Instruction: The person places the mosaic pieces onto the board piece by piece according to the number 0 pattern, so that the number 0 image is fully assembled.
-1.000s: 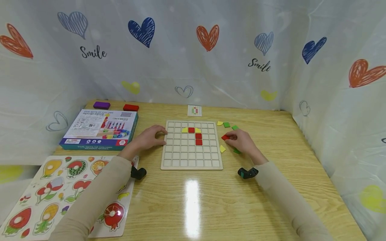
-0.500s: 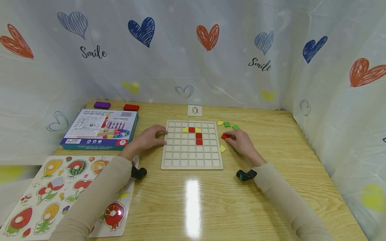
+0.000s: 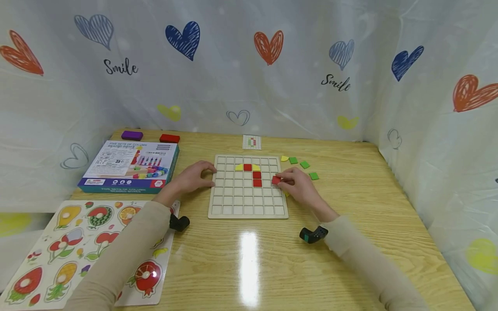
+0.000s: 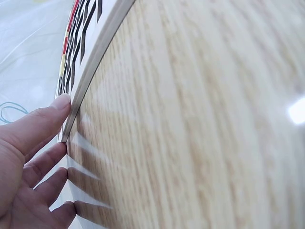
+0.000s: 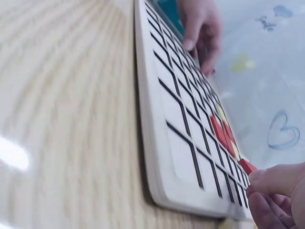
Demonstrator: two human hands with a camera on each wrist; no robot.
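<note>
Over the right edge of the grid board (image 3: pixel 247 186) my right hand (image 3: pixel 297 186) had come in from the table (image 3: pixel 350 224), pinching the red tile (image 3: pixel 276 180) above the outer column. My left hand (image 3: pixel 192 178) stayed flat, fingers straight against the board's left edge. Red and yellow tiles (image 3: pixel 250 171) sat in the cells. One yellow piece by my right hand was mostly hidden.

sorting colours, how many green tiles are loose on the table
3, all right of the grid board: one by the yellow piece, one beside it, one nearest; the right hand may hide more.
</note>
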